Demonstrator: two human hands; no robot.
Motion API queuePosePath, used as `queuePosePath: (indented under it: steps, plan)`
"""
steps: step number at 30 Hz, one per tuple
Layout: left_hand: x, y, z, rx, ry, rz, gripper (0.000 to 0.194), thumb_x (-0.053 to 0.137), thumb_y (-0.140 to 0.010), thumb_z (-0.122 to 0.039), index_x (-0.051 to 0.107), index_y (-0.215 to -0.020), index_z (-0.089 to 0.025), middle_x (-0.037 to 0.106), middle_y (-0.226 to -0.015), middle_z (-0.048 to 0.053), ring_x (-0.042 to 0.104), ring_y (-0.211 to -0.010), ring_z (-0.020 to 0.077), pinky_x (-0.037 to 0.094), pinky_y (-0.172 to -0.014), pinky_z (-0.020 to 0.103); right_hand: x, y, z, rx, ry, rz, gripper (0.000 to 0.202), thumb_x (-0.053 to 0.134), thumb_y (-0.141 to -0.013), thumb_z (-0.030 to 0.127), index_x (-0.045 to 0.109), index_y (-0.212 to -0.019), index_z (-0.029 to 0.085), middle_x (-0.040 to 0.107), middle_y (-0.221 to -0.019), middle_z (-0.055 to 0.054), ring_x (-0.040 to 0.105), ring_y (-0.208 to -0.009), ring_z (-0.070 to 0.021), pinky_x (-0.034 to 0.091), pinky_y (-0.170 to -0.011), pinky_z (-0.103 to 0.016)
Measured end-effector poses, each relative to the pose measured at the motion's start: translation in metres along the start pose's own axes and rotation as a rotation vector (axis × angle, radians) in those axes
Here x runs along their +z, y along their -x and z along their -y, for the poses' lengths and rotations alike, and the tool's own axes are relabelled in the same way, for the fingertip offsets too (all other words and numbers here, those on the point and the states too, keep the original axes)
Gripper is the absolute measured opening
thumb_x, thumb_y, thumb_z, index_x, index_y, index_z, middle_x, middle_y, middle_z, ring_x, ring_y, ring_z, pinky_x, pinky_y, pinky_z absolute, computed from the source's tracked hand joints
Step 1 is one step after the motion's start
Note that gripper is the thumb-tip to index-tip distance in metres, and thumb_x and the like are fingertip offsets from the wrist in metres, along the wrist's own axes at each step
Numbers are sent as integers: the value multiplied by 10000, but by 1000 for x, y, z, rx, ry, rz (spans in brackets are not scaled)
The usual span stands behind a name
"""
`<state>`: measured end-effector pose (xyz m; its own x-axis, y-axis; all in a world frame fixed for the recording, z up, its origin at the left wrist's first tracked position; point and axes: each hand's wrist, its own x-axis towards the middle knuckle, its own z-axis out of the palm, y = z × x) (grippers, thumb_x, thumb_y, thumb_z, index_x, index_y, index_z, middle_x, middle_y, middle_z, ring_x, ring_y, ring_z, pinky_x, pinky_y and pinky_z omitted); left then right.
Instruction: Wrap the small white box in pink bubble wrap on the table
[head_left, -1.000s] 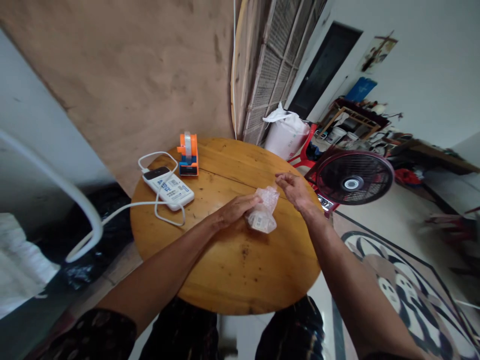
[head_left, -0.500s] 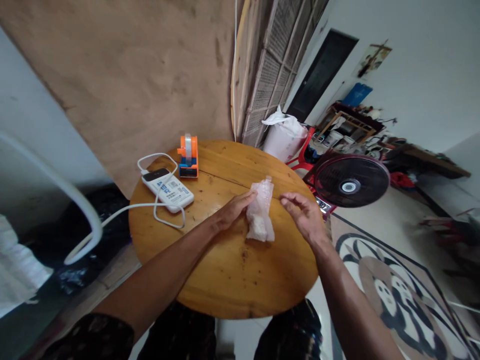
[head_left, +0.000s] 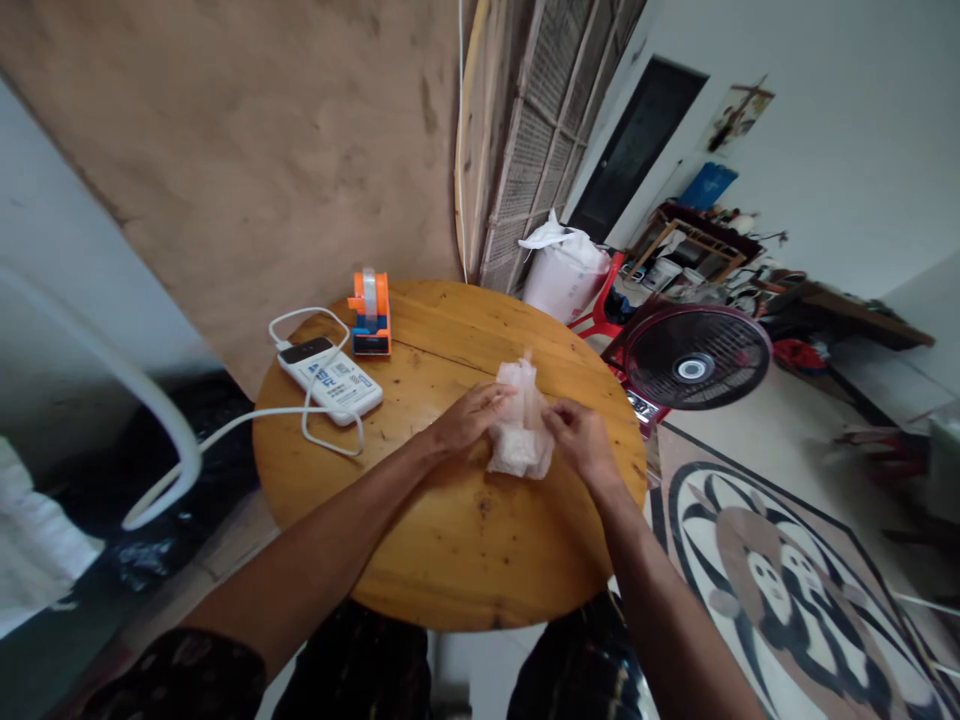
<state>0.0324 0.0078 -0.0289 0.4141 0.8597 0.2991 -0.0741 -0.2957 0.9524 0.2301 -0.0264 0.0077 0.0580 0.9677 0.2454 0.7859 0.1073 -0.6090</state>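
A pinkish, translucent bubble-wrap bag [head_left: 519, 452] lies on the round wooden table [head_left: 480, 560], its narrow top pointing away from me. Something whitish and blocky sits in its near end, but the wrap blurs what it is. My left hand [head_left: 466, 420] grips the bag's left side, with fingers lying over its upper part. At the right edge, my right hand [head_left: 581, 435] pinches the wrap between thumb and curled fingers.
An orange and blue tape dispenser [head_left: 373, 315] stands at the table's back left. Nearby lies a white device [head_left: 341, 385] with a looping white cable [head_left: 262, 412]. Beyond the right table edge are a dark red fan [head_left: 694, 365], a red chair [head_left: 600, 305] and a white sack [head_left: 566, 275].
My right hand has moved left, from beside the bag onto its right edge. My left fingers now reach further over the bag, and the wrap spreads wider at the right.
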Motion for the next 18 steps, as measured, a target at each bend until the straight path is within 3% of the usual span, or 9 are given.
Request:
queuePosePath:
  steps: [2,5,8,10,13,15,18]
  plan:
    - [1,0,3,44,-183,3,342,473,-882,-440,669,-1021,-197,621,-1139,99,520,-1129,255,370,-1020,387,-3,2,-21,112,-219,7,276,559,-759,454,590,-637,208,603,-573,-8,526,-507,-155,389,-481,-257]
    - [4,1,2,47,-300,28,354,445,-891,-425,664,-1003,-171,612,-1124,116,514,-1130,265,366,-1023,408,-4,10,-43,266,-351,42,296,594,-733,494,563,-619,222,512,-465,30,418,-389,-126,319,-378,-246]
    - [6,6,-3,79,-437,-10,398,518,-854,-466,644,-1076,-161,511,-1303,145,428,-1257,293,327,-1071,425,3,19,-51,253,-427,3,281,589,-748,492,567,-644,232,535,-512,34,425,-412,-125,332,-398,-246]
    - [8,11,-6,190,-552,-27,492,617,-780,-511,634,-1114,-151,410,-1411,162,365,-1310,321,286,-1099,441,8,23,-51,217,-480,-52,263,585,-755,484,570,-660,239,568,-572,29,470,-467,-137,379,-452,-253]
    - [12,16,-9,374,-683,41,627,718,-674,-537,621,-1159,-152,351,-1462,171,350,-1312,349,254,-1106,467,13,26,-48,179,-468,-109,276,562,-775,482,546,-644,239,564,-596,21,485,-512,-150,388,-489,-262]
    - [14,19,-9,405,-716,70,586,736,-668,-459,626,-1155,-154,377,-1446,175,382,-1284,349,275,-1088,474,13,27,-45,174,-419,-115,300,531,-793,490,519,-630,239,544,-584,17,474,-518,-154,379,-488,-263]
    - [15,18,-7,373,-681,18,340,670,-689,-244,667,-1017,-157,459,-1381,157,460,-1216,304,348,-1040,436,11,30,-42,193,-347,-128,342,482,-814,506,463,-606,236,513,-558,12,457,-519,-155,366,-478,-258]
